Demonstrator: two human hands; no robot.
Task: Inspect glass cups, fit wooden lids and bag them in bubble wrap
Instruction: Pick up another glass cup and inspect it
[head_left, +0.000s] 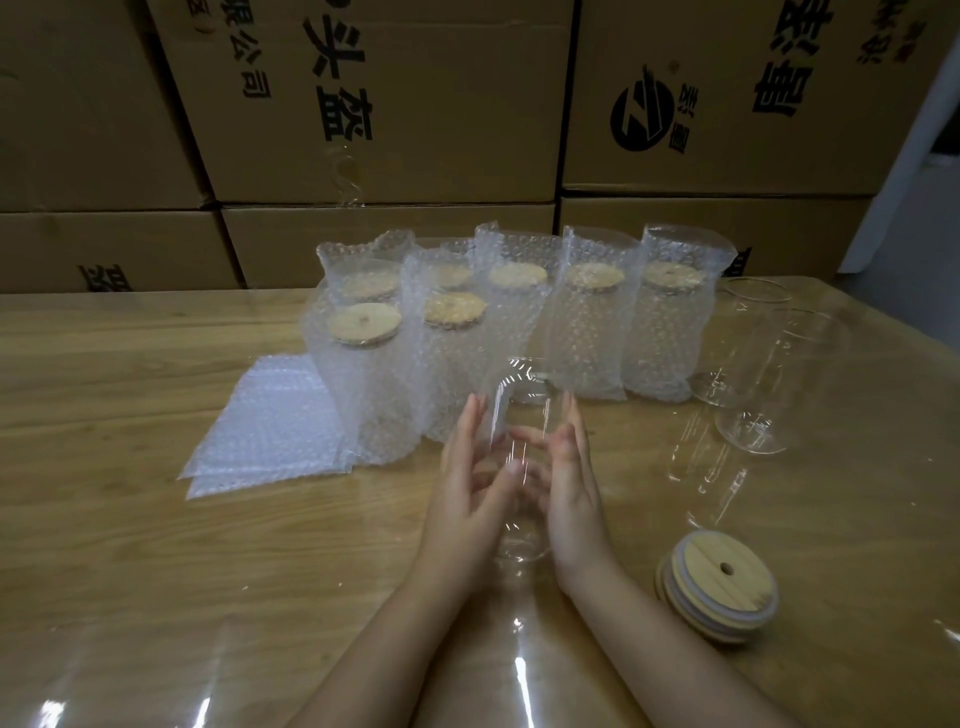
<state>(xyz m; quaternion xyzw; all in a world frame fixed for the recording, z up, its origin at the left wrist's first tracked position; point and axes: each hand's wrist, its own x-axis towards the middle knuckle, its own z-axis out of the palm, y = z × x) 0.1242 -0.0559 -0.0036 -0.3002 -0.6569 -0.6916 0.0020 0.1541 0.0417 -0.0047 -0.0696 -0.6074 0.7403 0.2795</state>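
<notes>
- The wooden tabletop (156, 519) is glossy, with streaks of glare along its near edge.
- A short stack of round wooden lids (719, 584) sits on the tabletop to the right of the right forearm. The top lid has a small hole in it.
- A clear cup (519, 415) is held between both hands over the middle of the tabletop. It is tilted, with its base towards the person and its mouth pointing away. It has no lid and no wrap.
- The left hand (467, 483) has its grip clamped on the cup's left side, fingers straight along the glass and thumb laid across the front.
- The right hand (574, 493) grips the right side the same way, fingers extended and thumb reaching in over the glass.
- Flat bubble-wrap bags (265, 426) lie stacked to the left, well apart from the hands.
- Two bare glasses (763, 379) stand upright at the right, just beside the wrapped row.
- Bagged cups (587, 338) stand in a cluster beyond the hands. Each has a wooden lid showing inside its open bag top.
- Cardboard boxes (389, 104) with printed characters are stacked behind the tabletop.
</notes>
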